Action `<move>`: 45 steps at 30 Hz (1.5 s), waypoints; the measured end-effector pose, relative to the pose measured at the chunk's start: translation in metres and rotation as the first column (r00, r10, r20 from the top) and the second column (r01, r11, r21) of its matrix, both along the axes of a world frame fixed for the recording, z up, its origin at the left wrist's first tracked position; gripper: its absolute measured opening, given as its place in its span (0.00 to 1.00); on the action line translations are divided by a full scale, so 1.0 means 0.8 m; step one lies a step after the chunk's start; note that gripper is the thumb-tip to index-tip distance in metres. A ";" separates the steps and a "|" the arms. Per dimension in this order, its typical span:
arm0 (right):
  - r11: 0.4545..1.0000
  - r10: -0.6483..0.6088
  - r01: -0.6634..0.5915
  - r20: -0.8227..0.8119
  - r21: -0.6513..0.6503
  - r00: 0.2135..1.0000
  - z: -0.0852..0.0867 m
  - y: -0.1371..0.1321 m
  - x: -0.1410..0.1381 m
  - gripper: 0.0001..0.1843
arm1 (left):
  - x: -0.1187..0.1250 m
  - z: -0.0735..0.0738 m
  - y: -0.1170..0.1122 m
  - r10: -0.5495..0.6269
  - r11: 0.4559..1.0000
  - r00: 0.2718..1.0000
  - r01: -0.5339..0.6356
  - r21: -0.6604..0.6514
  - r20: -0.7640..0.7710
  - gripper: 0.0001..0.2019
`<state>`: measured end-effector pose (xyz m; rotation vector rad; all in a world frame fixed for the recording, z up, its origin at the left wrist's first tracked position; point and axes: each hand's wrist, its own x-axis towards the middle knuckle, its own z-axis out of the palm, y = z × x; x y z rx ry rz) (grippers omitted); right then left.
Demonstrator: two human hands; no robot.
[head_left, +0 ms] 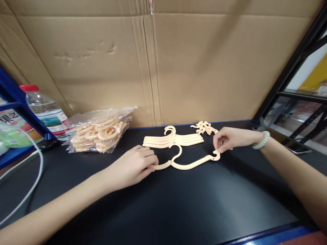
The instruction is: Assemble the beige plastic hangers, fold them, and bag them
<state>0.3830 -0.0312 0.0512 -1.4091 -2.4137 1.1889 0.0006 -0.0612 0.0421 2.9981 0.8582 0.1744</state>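
A cream plastic clothes hanger [187,166] lies on the black table, its hook pointing away from me. My left hand [138,162] grips the hanger's left arm, hiding that end. At the right end, my right hand [224,140] pinches a small cream hook piece [216,155] that meets the tip of the hanger's right arm. Whether the two parts are joined, I cannot tell. Just behind the hanger is a stack of folded cream hangers [159,141]. Several small cream hook pieces [203,127] lie in a heap behind my right hand.
A clear plastic bag [99,132] of cream hanger parts sits at the back left. Beside it are a large red-capped bottle [44,109] and a white cable [38,177]. A cardboard wall [204,68] closes off the back; a black metal frame [288,68] stands at the right.
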 end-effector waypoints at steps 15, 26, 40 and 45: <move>1.000 -0.009 0.006 0.085 0.030 0.996 -0.013 0.004 0.002 0.09 | -0.018 0.011 0.025 0.027 0.922 0.991 0.024 -0.386 0.127 0.08; 0.880 -0.286 0.351 -0.231 0.320 0.930 -0.012 0.017 0.015 0.20 | -0.040 -0.029 0.067 0.312 0.950 0.823 -0.258 -0.177 0.475 0.11; 0.680 -0.539 0.574 -0.220 0.457 0.813 -0.032 0.032 0.033 0.12 | -0.038 -0.043 0.069 0.236 0.966 0.842 -0.257 -0.024 0.484 0.09; 0.656 -0.544 0.508 -0.118 0.558 0.831 -0.042 0.039 0.036 0.06 | -0.038 -0.045 0.068 0.200 0.973 0.864 -0.232 0.012 0.461 0.08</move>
